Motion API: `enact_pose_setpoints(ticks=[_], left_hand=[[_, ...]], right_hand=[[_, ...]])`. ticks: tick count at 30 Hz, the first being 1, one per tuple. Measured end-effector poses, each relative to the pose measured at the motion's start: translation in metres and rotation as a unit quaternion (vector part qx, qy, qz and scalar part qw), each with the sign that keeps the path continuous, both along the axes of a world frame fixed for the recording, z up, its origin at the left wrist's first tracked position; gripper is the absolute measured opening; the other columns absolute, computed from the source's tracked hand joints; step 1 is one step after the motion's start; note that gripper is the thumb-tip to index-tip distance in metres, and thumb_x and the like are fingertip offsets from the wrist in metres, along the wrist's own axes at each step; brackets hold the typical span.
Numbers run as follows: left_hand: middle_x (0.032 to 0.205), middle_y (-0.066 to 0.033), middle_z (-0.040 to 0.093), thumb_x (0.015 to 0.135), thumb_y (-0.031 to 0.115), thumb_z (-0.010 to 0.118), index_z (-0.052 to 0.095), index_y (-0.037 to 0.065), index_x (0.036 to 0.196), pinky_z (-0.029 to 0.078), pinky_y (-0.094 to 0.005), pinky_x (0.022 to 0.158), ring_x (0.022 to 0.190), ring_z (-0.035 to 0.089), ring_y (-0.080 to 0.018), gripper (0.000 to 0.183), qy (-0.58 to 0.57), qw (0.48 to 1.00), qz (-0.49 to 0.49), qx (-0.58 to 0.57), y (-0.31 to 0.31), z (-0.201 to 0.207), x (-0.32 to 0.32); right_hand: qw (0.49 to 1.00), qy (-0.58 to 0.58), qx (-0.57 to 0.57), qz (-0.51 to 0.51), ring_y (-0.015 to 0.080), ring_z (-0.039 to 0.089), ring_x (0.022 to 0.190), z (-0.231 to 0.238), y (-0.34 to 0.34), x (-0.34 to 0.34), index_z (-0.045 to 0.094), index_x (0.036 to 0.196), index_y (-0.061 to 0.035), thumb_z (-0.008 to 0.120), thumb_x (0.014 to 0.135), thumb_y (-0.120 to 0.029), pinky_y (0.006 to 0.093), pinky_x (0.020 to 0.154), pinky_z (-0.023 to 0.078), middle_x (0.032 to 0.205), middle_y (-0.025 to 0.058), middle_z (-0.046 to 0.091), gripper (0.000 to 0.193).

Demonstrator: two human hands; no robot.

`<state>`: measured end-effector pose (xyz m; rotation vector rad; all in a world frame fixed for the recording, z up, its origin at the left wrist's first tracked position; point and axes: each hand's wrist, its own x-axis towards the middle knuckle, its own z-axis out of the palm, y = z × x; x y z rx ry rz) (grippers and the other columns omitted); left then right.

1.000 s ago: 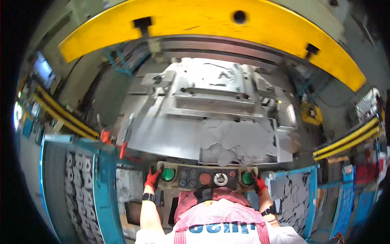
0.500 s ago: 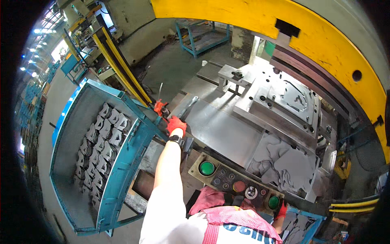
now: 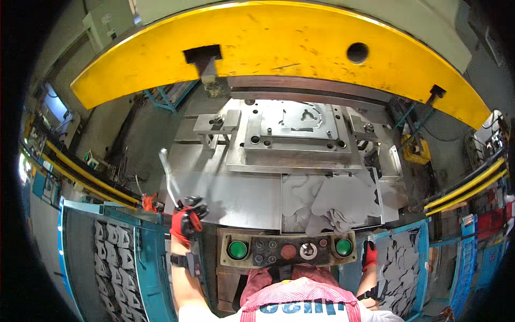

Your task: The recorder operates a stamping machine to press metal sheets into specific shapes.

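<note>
My left hand (image 3: 186,221), in a red glove with black palm and fingers, is closed round the lower end of a long silver metal rod with a rounded tip (image 3: 170,177). Its exact kind I cannot make out. The rod points up and away, above the left side of a flat metal plate (image 3: 244,198). My right hand (image 3: 369,256), also in a red and black glove, is beside the right green button (image 3: 344,247) of the control panel (image 3: 279,261), apart from the button. Its fingers are too small and foreshortened to read.
Ahead is a press with a yellow beam (image 3: 289,40) above a steel die (image 3: 292,155). Grey sheet offcuts (image 3: 343,201) lie in front of it. A blue bin (image 3: 153,257) of stacked parts stands left, another blue bin (image 3: 424,263) with flat grey pieces right.
My view has swung to the right, toward the press. My left hand has taken hold of the silver rod and lifted it from where it lay. My right hand stays near the green button.
</note>
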<state>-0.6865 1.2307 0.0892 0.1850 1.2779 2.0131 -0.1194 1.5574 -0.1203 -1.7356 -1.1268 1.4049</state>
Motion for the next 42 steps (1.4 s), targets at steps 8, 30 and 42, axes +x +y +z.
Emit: enact_pose_setpoints(ticks=[8, 30, 42], left_hand=[[0.065, -0.0016, 0.046, 0.079, 0.03, 0.06, 0.052, 0.005, 0.094, 0.047, -0.0273, 0.043, 0.053, 0.053, -0.0118, 0.029, 0.263, 0.936, -0.122, -0.199, 0.18, 0.06, 0.064], [0.08, -0.0174, 0.061, 0.077, 0.025, 0.058, 0.055, 0.004, 0.094, 0.045, -0.0366, 0.064, 0.072, 0.059, -0.0295, 0.027, 0.511, 0.719, -0.079, -0.464, 0.271, 0.075, 0.071], [0.068, 0.0022, 0.051, 0.083, 0.022, 0.052, 0.054, 0.012, 0.09, 0.04, -0.0221, 0.04, 0.048, 0.046, -0.0089, 0.012, -0.06, 0.968, -0.231, -0.076, 0.264, 0.049, 0.074]], right_hand=[[0.988, 0.091, 0.122, 0.0, 0.0183, 0.052, 0.092, 0.019, 0.03, 0.003, 0.051, 0.111, 0.0014, 0.052, 0.085, -0.02, 0.0288, 0.083, 0.04, 0.104, 0.0087, 0.056, 0.034], [0.979, -0.098, 0.181, 0.008, 0.0207, 0.049, 0.1, 0.072, 0.058, 0.03, 0.047, 0.115, 0.002, 0.049, 0.087, -0.024, 0.0299, 0.087, 0.037, 0.112, 0.0122, 0.052, 0.039], [0.977, 0.057, 0.206, 0.007, 0.015, 0.049, 0.086, 0.053, 0.05, 0.008, 0.05, 0.11, 0.0028, 0.047, 0.088, -0.018, 0.0262, 0.078, 0.04, 0.1, 0.0061, 0.055, 0.03]])
